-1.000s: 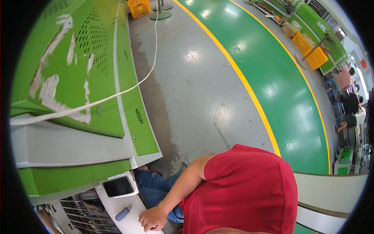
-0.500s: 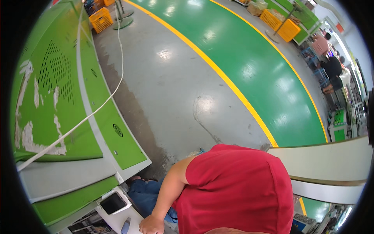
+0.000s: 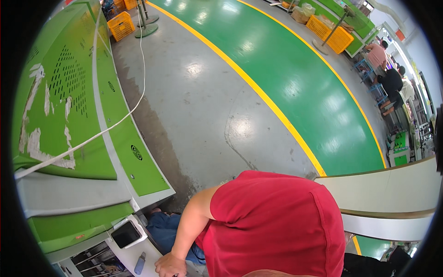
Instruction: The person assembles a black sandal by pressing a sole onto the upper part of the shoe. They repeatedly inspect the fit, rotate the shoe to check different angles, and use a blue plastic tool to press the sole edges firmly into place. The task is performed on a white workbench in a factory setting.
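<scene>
My red-sleeved upper body fills the lower middle. My right arm comes down from it, and my right hand (image 3: pixel 170 266) rests closed on the pale bench top (image 3: pixel 150 249) at the lower edge. The fingers are curled; a small dark bit shows beneath them, too cut off by the picture edge to name. Left of the hand lies a short blue-grey tool (image 3: pixel 140 263) with a dark end, apart from the fingers. Beyond it is a black-screened phone-like device (image 3: pixel 125 234) in a white frame. My left hand is out of sight.
A green machine cabinet (image 3: pixel 124 152) stands at left, crossed by a white cable (image 3: pixel 99 135). A cream panel (image 3: pixel 383 187) is at right. Yellow crates (image 3: pixel 121 25) and stands are farther off. Several people (image 3: pixel 392 83) are at upper right. A black shape (image 3: pixel 374 265) shows at lower right.
The view has shifted slightly, so the bench, tool and my right hand appear a little farther left. A black shape has come into the lower right corner.
</scene>
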Demonstrator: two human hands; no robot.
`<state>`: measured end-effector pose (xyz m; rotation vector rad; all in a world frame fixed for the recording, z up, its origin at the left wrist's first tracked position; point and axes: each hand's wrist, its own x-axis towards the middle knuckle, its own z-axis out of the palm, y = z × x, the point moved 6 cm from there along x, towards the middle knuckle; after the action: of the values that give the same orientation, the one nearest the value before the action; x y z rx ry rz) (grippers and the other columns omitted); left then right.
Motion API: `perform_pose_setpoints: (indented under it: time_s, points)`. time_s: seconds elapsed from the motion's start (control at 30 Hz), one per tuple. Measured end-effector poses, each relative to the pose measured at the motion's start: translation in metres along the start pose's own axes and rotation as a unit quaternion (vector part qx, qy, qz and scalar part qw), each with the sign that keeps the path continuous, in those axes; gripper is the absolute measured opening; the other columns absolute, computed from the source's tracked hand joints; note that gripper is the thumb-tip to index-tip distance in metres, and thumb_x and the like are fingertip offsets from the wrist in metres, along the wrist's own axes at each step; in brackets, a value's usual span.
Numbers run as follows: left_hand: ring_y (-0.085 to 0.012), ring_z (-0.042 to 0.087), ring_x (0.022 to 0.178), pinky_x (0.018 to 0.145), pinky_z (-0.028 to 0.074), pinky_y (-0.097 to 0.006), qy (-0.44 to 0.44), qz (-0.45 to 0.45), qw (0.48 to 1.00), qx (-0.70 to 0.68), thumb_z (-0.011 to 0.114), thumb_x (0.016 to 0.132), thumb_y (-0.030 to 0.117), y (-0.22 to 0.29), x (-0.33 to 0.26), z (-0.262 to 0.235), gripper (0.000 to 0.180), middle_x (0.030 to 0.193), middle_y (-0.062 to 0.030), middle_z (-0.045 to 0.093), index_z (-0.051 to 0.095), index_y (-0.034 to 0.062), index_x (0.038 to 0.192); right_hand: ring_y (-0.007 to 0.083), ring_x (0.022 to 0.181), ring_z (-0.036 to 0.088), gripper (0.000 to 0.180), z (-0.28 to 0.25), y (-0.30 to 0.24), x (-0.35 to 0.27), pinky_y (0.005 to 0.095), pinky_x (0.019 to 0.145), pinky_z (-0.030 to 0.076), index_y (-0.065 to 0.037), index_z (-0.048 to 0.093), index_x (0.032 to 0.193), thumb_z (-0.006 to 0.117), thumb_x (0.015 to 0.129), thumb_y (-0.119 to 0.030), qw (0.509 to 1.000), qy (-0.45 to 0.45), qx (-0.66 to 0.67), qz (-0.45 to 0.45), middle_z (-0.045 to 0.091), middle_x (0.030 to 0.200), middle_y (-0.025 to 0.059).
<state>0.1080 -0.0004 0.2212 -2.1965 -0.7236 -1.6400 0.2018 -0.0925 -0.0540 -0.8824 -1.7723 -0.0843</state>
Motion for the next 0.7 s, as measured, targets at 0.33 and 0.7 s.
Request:
perform_pose_setpoints:
  time_s: [0.33, 0.7]
  points:
    - [-0.0286, 0.072, 0.084, 0.071, 0.062, -0.042, -0.005, -0.102, 0.995, 0.015, 0.079, 0.102, 0.027, -0.003, -0.062, -0.073, 0.034, 0.102, -0.0170, 0.073, 0.075, -0.0031, 0.117, 0.0320, 0.085, 0.063, 0.018, -0.026, -0.012, -0.003, 0.0482, 0.075, 0.047, -0.012, 0.075, 0.088, 0.075, 0.075, -0.025, 0.997, 0.029, 0.062, 0.046, 0.063, 0.080, 0.0052]
    - [-0.0352, 0.075, 0.091, 0.079, 0.060, -0.044, -0.117, -0.204, 0.970, 0.067, 0.064, 0.113, 0.022, 0.090, -0.169, -0.083, 0.030, 0.106, -0.0199, 0.077, 0.072, -0.0036, 0.126, 0.0333, 0.087, 0.064, 0.025, -0.044, -0.018, 0.001, 0.0472, 0.076, 0.051, -0.006, 0.071, 0.105, 0.076, 0.080, -0.007, 0.977, 0.038, 0.166, 0.126, 0.064, 0.083, 0.0099]
